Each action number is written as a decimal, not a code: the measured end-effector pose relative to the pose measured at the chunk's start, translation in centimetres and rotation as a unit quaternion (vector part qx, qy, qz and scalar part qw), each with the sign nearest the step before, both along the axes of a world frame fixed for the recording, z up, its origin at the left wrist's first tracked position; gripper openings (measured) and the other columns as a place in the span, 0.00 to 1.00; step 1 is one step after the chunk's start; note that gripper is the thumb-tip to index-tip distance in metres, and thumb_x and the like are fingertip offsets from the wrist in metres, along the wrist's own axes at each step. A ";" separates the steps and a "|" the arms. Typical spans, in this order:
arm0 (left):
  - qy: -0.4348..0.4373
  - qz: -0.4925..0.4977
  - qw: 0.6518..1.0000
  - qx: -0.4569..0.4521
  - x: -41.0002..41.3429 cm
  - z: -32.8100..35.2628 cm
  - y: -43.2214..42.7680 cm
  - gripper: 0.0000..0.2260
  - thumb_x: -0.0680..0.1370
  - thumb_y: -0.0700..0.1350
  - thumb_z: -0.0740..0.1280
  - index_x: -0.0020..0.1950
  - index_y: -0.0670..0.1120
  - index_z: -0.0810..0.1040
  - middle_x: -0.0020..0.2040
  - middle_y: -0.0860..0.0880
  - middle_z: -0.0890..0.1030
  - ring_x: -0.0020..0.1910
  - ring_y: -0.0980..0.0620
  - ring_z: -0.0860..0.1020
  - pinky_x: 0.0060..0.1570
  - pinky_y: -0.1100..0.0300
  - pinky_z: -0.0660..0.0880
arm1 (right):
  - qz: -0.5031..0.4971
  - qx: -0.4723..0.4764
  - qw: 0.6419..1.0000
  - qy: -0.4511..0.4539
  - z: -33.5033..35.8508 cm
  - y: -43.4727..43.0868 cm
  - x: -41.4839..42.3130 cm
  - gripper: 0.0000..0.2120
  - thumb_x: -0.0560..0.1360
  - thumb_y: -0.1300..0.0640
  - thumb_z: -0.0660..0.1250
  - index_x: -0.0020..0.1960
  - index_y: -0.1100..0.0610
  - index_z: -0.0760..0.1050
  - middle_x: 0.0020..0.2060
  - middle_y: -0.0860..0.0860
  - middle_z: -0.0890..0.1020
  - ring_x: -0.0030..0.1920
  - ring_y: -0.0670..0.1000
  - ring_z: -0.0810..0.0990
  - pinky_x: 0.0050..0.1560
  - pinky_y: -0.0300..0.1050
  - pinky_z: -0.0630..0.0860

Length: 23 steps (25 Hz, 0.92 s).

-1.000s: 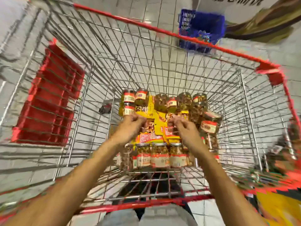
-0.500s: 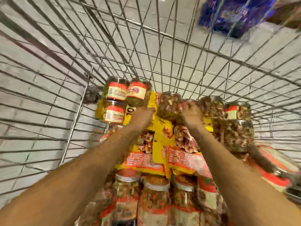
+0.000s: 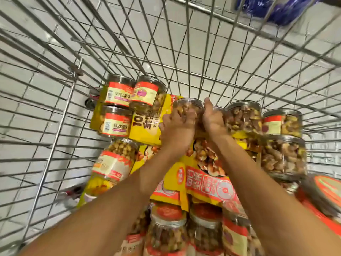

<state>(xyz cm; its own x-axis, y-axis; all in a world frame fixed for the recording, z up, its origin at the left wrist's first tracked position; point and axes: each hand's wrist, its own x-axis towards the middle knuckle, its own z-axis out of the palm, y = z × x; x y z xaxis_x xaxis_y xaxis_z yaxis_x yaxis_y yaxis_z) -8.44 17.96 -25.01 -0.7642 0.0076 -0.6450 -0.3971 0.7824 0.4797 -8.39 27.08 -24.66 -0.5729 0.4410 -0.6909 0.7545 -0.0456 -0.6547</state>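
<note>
Sitting between left hand [image 3: 177,129] and right hand [image 3: 214,121] — nut jar [image 3: 187,107], clasped.

Upper-left jar [image 3: 118,93]: red-and-cream label, one line of dark Chinese characters. The last two look like 腰果, the first ones are blurred; barcode at the label's left edge. Jar below it [image 3: 115,122]: same label and barcode, line reads roughly 紫衣腰果. Third jar [image 3: 145,93]: pink print, unreadable. Yellow bag [image 3: 145,126]: big dark characters, first shapes like "10" — rest smeared. Front bag [image 3: 208,183]: white Chinese characters on a red band — not legible. Held jar [image 3: 186,108]: label side hidden.
</note>
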 end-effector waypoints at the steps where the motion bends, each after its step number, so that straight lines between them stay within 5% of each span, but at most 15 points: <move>1: 0.053 -0.032 0.998 0.000 1.8 1.6 -0.8 0.21 0.81 0.55 0.53 0.72 0.49 0.64 0.72 0.44 0.63 0.70 0.45 0.59 0.68 0.51 0.55 | -0.043 -0.078 0.996 0.012 0.2 -0.6 0.1 0.28 0.80 0.41 0.50 0.52 0.62 0.79 0.39 0.56 0.82 0.43 0.48 0.81 0.43 0.39 0.71; 2: 0.126 -0.061 0.990 0.017 3.4 3.2 -1.9 0.22 0.80 0.57 0.52 0.72 0.50 0.66 0.72 0.46 0.64 0.69 0.47 0.58 0.68 0.51 0.55 | -0.067 -0.190 0.979 0.012 0.6 -1.5 0.4 0.29 0.78 0.37 0.50 0.45 0.58 0.79 0.32 0.53 0.82 0.34 0.45 0.80 0.34 0.38 0.74; 5: 0.254 -0.209 0.933 0.148 6.1 7.4 -4.8 0.23 0.77 0.57 0.51 0.65 0.50 0.75 0.62 0.51 0.76 0.63 0.56 0.63 0.64 0.59 0.59 | -0.117 -0.406 0.905 0.049 1.1 -2.9 2.9 0.36 0.71 0.28 0.47 0.43 0.56 0.78 0.33 0.53 0.83 0.36 0.51 0.82 0.44 0.42 0.78; 7: 0.216 -0.100 0.944 0.228 4.2 7.8 -6.5 0.15 0.78 0.54 0.56 0.51 0.53 0.82 0.52 0.55 0.80 0.55 0.65 0.71 0.54 0.74 0.64 | -0.124 -0.427 0.893 0.065 0.7 -2.9 3.6 0.37 0.70 0.28 0.49 0.49 0.57 0.80 0.35 0.54 0.84 0.38 0.53 0.83 0.44 0.48 0.80; 9: 0.267 0.027 0.953 0.137 0.7 6.6 -8.7 0.11 0.79 0.47 0.59 0.47 0.49 0.80 0.50 0.48 0.80 0.53 0.57 0.75 0.49 0.73 0.67 | -0.134 -0.436 0.886 0.077 0.8 -2.7 3.5 0.35 0.70 0.30 0.52 0.56 0.57 0.78 0.39 0.55 0.85 0.39 0.56 0.84 0.36 0.49 0.81; 10: 0.274 0.045 0.959 0.051 -1.5 5.4 -9.8 0.11 0.80 0.45 0.59 0.52 0.42 0.79 0.54 0.41 0.78 0.57 0.48 0.74 0.53 0.67 0.66 | -0.141 -0.440 0.883 0.079 0.6 -2.7 3.3 0.36 0.70 0.30 0.52 0.59 0.57 0.77 0.41 0.56 0.85 0.40 0.56 0.84 0.34 0.48 0.81; 13: 0.167 -0.007 0.981 -0.097 -7.0 1.4 -10.5 0.22 0.81 0.49 0.57 0.67 0.34 0.66 0.68 0.33 0.65 0.69 0.39 0.63 0.66 0.56 0.54 | -0.152 -0.430 0.887 0.071 -0.4 -2.7 2.7 0.38 0.69 0.29 0.52 0.62 0.57 0.76 0.44 0.56 0.84 0.42 0.57 0.84 0.36 0.49 0.81; 18: 0.153 -0.006 0.980 -0.125 -7.9 -2.0 -6.3 0.34 0.75 0.61 0.62 0.71 0.40 0.60 0.69 0.32 0.62 0.70 0.35 0.61 0.68 0.47 0.57 | -0.152 -0.404 0.901 0.037 -0.8 -2.4 2.3 0.43 0.57 0.27 0.57 0.60 0.56 0.77 0.51 0.58 0.83 0.50 0.59 0.83 0.42 0.50 0.81; 21: 0.150 -0.074 0.980 -0.105 -6.1 -2.5 -4.9 0.42 0.68 0.62 0.70 0.72 0.43 0.56 0.65 0.36 0.70 0.64 0.35 0.69 0.62 0.46 0.67 | -0.167 -0.418 0.891 0.064 -0.8 -1.0 2.7 0.42 0.62 0.28 0.57 0.63 0.57 0.76 0.57 0.60 0.80 0.55 0.61 0.79 0.48 0.51 0.78; 23: 0.111 -0.074 0.986 -0.101 -6.3 -2.6 -5.2 0.46 0.65 0.66 0.70 0.71 0.41 0.58 0.65 0.38 0.72 0.64 0.37 0.71 0.60 0.47 0.69 | -0.184 -0.441 0.874 0.084 -0.5 -0.2 3.0 0.35 0.70 0.30 0.53 0.56 0.58 0.79 0.50 0.60 0.83 0.48 0.60 0.82 0.48 0.53 0.79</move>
<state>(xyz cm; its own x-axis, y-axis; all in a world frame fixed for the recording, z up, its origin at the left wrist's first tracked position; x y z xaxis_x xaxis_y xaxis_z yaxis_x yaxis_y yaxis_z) -14.69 12.78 -27.64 -0.8867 0.0183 -0.4620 -0.1746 0.9120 0.3712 -5.35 26.91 -25.14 -0.6309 -0.0447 -0.7746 0.4780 -0.8088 -0.3426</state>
